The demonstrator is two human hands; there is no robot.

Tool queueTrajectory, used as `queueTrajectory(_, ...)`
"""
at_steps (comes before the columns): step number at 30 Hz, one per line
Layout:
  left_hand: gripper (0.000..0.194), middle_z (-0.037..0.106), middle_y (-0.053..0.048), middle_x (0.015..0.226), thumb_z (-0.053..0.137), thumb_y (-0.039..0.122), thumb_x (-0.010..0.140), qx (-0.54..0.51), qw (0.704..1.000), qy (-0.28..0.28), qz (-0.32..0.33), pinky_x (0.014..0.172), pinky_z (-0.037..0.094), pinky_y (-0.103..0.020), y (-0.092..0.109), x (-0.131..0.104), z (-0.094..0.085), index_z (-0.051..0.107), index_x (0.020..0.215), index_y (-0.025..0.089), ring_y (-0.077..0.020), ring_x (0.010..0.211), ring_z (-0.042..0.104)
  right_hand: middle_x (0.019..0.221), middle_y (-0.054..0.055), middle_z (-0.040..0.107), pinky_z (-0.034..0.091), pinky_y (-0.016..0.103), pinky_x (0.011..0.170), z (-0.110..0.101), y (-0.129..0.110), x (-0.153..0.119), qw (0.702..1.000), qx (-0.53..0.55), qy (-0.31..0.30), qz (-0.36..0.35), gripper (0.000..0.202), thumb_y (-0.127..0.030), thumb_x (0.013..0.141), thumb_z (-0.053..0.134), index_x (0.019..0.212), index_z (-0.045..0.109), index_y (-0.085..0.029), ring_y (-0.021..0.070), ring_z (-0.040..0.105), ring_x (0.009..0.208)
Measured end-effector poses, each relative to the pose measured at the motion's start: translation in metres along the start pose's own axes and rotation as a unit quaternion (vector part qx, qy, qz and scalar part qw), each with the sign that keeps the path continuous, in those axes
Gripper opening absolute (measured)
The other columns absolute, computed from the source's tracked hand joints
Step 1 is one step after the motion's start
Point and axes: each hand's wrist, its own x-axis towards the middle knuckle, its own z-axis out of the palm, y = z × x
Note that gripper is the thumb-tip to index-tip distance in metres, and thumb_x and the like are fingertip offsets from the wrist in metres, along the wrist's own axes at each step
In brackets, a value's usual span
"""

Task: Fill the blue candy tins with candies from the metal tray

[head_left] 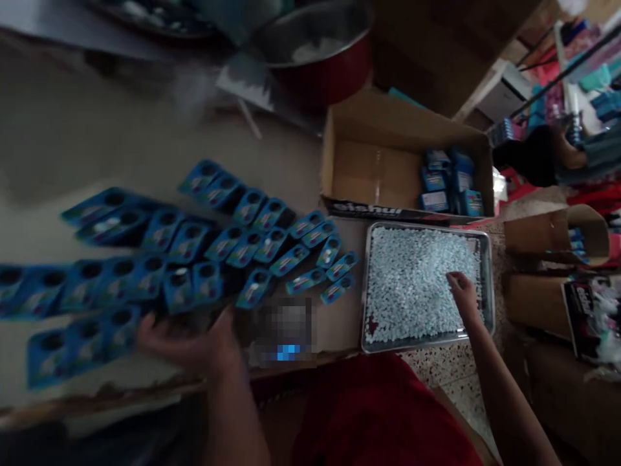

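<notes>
My right hand is over the right part of a metal tray filled with small pale blue-white pellets. Its fingertips are pinched together at the pellets' surface; anything between them is too small to make out. On the left, my left hand is slightly blurred, thumb and fingers apart, with nothing visible in it. It is beside blue packets with round dark openings, among them a near packet just beyond its fingertips. Several more blue packets stand in rows across the table, some showing white contents at the opening.
A cardboard box behind the tray holds several blue packs. A red bowl stands at the back. A blurred-out item lies near the table edge. At right are open cartons and another person's arm.
</notes>
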Motion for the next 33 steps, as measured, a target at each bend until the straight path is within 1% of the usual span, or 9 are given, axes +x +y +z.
queueTrajectory(2, 0.069, 0.066, 0.004, 0.151, 0.085, 0.040, 0.072, 0.022, 0.996, 0.083, 0.021, 0.120, 0.053, -0.061, 0.032, -0.017, -0.016, 0.057, 0.134, 0.052, -0.0405, 0.146, 0.063, 0.101, 0.009, 0.082, 0.058, 0.043, 0.100, -0.005, -0.004, -0.004, 0.999, -0.038, -0.003, -0.025, 0.025, -0.044, 0.077, 0.083, 0.092, 0.084, -0.024, 0.0278, 0.072, 0.100)
queueTrajectory(5, 0.035, 0.078, 0.001, 0.122, 0.081, 0.036, 0.083, -0.030, 0.982, 0.001, 0.184, 0.109, 0.059, -0.058, 0.122, -0.020, 0.017, 0.073, 0.116, 0.044, -0.0378, 0.121, 0.075, 0.119, 0.013, 0.084, 0.051, 0.052, 0.116, -0.013, -0.006, -0.006, 0.993, -0.101, -0.011, -0.060, 0.029, -0.044, 0.087, 0.076, 0.107, 0.086, -0.025, 0.0330, 0.073, 0.114)
queueTrajectory(7, 0.021, 0.079, -0.004, 0.107, 0.080, 0.038, 0.088, -0.027, 0.934, -0.132, 0.332, 0.106, 0.059, -0.055, 0.203, -0.013, 0.089, 0.076, 0.108, 0.032, -0.0328, 0.104, 0.076, 0.125, 0.016, 0.082, 0.054, 0.056, 0.115, -0.016, -0.002, -0.008, 0.982, -0.164, -0.003, -0.092, 0.035, -0.046, 0.096, 0.066, 0.116, 0.084, -0.024, 0.0349, 0.075, 0.116)
queueTrajectory(11, 0.023, 0.077, -0.011, 0.119, 0.067, 0.019, 0.093, -0.014, 0.769, -0.415, 0.486, 0.112, 0.056, -0.046, 0.344, -0.019, 0.295, 0.074, 0.114, 0.017, -0.0266, 0.115, 0.072, 0.125, 0.017, 0.082, 0.061, 0.060, 0.109, -0.012, 0.016, -0.028, 0.976, -0.189, 0.045, -0.103, 0.038, -0.051, 0.102, 0.062, 0.123, 0.082, -0.026, 0.0369, 0.077, 0.119)
queueTrajectory(14, 0.072, 0.060, -0.020, 0.156, 0.077, 0.004, 0.069, 0.016, 0.694, -0.518, 0.500, 0.127, 0.045, -0.047, 0.386, -0.044, 0.428, 0.065, 0.140, 0.011, -0.0323, 0.146, 0.056, 0.124, 0.014, 0.084, 0.064, 0.063, 0.107, 0.000, 0.025, -0.058, 0.985, -0.127, 0.077, -0.087, 0.032, -0.051, 0.100, 0.068, 0.120, 0.083, -0.030, 0.0365, 0.079, 0.119)
queueTrajectory(17, 0.095, 0.055, -0.024, 0.159, 0.084, 0.010, 0.064, 0.063, 0.713, -0.538, 0.446, 0.128, 0.040, -0.055, 0.381, -0.066, 0.498, 0.055, 0.154, 0.008, -0.0371, 0.145, 0.051, 0.116, 0.009, 0.086, 0.070, 0.061, 0.093, 0.009, 0.011, -0.079, 0.987, -0.032, 0.149, -0.060, 0.022, -0.049, 0.097, 0.074, 0.113, 0.084, -0.036, 0.0345, 0.082, 0.106)
queueTrajectory(22, 0.075, 0.072, -0.023, 0.135, 0.079, 0.016, 0.077, 0.160, 0.717, -0.487, 0.473, 0.120, 0.044, -0.052, 0.366, -0.059, 0.495, 0.061, 0.149, 0.008, -0.0366, 0.126, 0.065, 0.111, 0.006, 0.085, 0.070, 0.049, 0.090, 0.007, -0.074, -0.005, 0.968, 0.029, 0.193, -0.158, 0.022, -0.045, 0.102, 0.073, 0.120, 0.080, -0.033, 0.0270, 0.082, 0.098)
queueTrajectory(26, 0.058, 0.079, -0.012, 0.113, 0.081, 0.028, 0.080, 0.192, 0.753, -0.447, 0.442, 0.094, 0.053, -0.038, 0.370, -0.012, 0.441, 0.069, 0.136, 0.018, -0.0307, 0.102, 0.072, 0.121, 0.012, 0.080, 0.064, 0.049, 0.099, 0.026, -0.157, 0.146, 0.947, -0.070, 0.154, -0.272, 0.040, -0.049, 0.105, 0.066, 0.136, 0.068, -0.023, 0.0268, 0.076, 0.104)
queueTrajectory(33, 0.045, 0.080, -0.001, 0.104, 0.082, 0.036, 0.070, 0.086, 0.797, -0.475, 0.362, 0.083, 0.055, -0.030, 0.337, 0.057, 0.329, 0.078, 0.113, 0.025, -0.0234, 0.093, 0.072, 0.149, 0.034, 0.062, 0.045, 0.069, 0.117, 0.097, -0.233, 0.323, 0.937, -0.320, 0.091, -0.110, 0.071, -0.039, 0.092, 0.082, 0.150, 0.057, -0.006, 0.0465, 0.060, 0.138)
